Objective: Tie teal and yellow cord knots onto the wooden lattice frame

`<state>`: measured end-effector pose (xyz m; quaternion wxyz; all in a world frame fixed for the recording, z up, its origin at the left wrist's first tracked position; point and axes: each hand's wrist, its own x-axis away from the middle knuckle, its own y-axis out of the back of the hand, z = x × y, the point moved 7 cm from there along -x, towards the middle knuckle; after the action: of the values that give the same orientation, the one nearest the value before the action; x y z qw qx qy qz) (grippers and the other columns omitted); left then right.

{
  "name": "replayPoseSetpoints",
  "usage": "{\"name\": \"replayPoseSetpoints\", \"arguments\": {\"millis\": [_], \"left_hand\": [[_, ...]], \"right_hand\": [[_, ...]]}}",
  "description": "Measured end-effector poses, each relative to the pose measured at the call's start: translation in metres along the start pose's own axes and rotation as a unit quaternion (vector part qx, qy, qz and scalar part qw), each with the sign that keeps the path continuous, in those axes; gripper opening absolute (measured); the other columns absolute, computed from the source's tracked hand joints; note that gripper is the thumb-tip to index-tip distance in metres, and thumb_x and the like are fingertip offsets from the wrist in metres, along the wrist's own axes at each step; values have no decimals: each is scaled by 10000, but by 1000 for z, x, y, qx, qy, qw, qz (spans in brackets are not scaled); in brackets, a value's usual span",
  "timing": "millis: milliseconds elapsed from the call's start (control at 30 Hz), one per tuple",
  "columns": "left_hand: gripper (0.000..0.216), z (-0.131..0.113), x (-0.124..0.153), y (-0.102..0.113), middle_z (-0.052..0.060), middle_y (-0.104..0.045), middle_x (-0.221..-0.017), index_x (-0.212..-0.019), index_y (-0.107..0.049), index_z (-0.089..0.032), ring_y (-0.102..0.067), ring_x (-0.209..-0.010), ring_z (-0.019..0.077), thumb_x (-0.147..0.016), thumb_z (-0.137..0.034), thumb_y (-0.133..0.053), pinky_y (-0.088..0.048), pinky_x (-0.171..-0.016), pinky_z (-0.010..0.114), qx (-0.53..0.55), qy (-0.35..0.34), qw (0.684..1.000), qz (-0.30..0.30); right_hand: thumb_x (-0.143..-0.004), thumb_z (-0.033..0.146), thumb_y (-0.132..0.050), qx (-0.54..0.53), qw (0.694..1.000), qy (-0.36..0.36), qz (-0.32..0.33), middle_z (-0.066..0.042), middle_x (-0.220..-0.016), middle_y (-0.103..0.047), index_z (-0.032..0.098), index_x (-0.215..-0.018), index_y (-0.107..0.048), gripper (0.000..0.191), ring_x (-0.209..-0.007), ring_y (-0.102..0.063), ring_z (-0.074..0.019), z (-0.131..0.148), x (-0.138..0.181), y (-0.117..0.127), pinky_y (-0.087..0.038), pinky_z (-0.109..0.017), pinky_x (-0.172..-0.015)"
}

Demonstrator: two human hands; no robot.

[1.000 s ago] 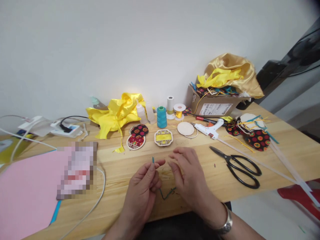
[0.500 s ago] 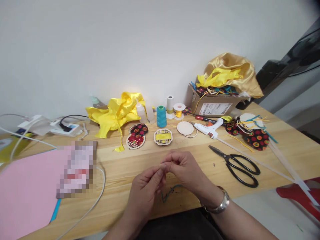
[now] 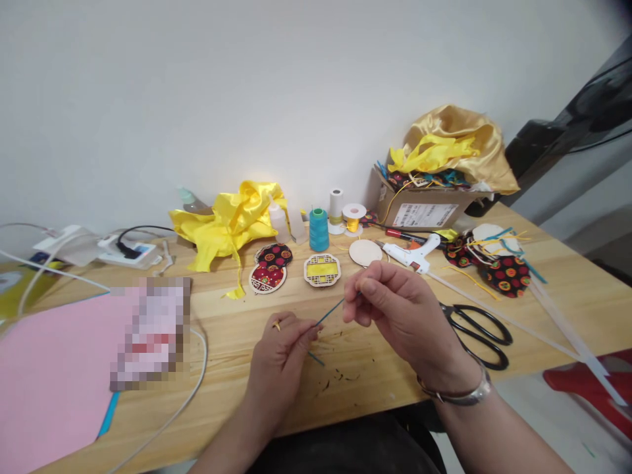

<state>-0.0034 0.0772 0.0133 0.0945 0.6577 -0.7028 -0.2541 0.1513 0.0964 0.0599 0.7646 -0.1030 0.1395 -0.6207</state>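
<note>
A thin teal cord runs taut and slanting between my two hands above the wooden table. My left hand pinches it between thumb and fingers, and a short tail hangs out below. Higher and to the right, my right hand is closed on the cord's other end, with the tip hidden in the fingers. Beyond the hands lie an octagonal wooden lattice piece with a yellow centre and a round piece of red patterned fabric with a lattice edge. A teal thread spool stands behind them.
Black-handled scissors lie partly behind my right hand. A white glue gun rests farther back. Yellow satin cloth is heaped by the wall, and a cardboard box holds scraps. Pink sheets and a white cable are at left.
My hands were together at the fingertips; now they are apart. The right hand has moved up and right, drawing the teal cord straight, and it now covers the scissors' blades.
</note>
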Motion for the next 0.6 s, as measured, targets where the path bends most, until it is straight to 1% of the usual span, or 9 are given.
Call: {"name": "replayPoseSetpoints", "arguments": {"millis": [100,167,233,300,367,433,500,533,600], "left_hand": [[202,0,-3,11,74,-632,-992,-892,-715,-267,-487,-959,261,-772,-208,-563,-352,-867,389,-77,-38,995,-47],[326,-4,0,30,97,-527,-1203,-1055,-661,-244,-459,-1010,277,-737,-220,-599,-330,-896,421,-113,-32,983,-140],[365,-10,6,47,110,-532,-1168,-1064,-653,-213,-473,-994,274,-702,-251,-644,-341,-881,395,-93,-7,973,-213],[177,-8,9,47,71,-635,-845,-838,-710,-211,-544,-781,222,-693,-301,-665,-402,-728,318,7,76,984,-158],[241,-1,16,23,54,-620,-583,-663,-707,-170,-512,-523,159,-712,-395,-637,-381,-512,263,176,204,963,-2],[346,-1,30,-6,102,-678,-645,-734,-717,-129,-575,-548,176,-769,-436,-561,-399,-500,258,345,323,871,135],[409,-5,39,-24,152,-709,-783,-823,-714,-100,-638,-691,229,-811,-446,-495,-460,-605,308,461,386,776,190],[416,-6,39,-29,158,-711,-824,-844,-711,-98,-644,-753,246,-824,-441,-476,-470,-670,341,497,396,748,193],[362,-5,36,-34,128,-708,-810,-829,-708,-110,-640,-777,229,-837,-393,-483,-466,-736,358,533,387,729,185]], "right_hand": [[-832,253,-536,25,999,37,-10,5,-670,-641,187,-716,-576,139,-579,-572,-91,12,-4,1,-433,-215,-519],[-843,249,-521,43,998,46,-8,1,-674,-646,185,-729,-580,143,-594,-584,-93,16,-8,0,-452,-220,-540],[-848,250,-512,57,997,49,-2,-8,-674,-651,177,-746,-580,143,-602,-592,-97,17,-14,-3,-472,-230,-562],[-847,243,-510,69,996,53,3,-12,-670,-652,167,-753,-571,135,-605,-599,-100,17,-18,-7,-487,-239,-579],[-836,234,-521,85,995,53,11,-8,-658,-646,158,-745,-557,124,-592,-599,-99,15,-18,-12,-494,-240,-578],[-834,227,-522,112,992,44,29,-2,-662,-633,155,-736,-543,124,-587,-594,-97,12,-13,-19,-495,-238,-577],[-838,206,-510,167,984,35,59,3,-695,-619,158,-729,-540,123,-624,-585,-95,9,-2,-26,-485,-234,-602],[-842,188,-501,205,975,30,78,5,-718,-614,162,-727,-542,125,-651,-578,-94,8,5,-30,-474,-230,-619],[-840,146,-491,287,950,21,121,13,-757,-608,169,-732,-548,125,-697,-556,-90,4,19,-36,-447,-219,-646]]}}
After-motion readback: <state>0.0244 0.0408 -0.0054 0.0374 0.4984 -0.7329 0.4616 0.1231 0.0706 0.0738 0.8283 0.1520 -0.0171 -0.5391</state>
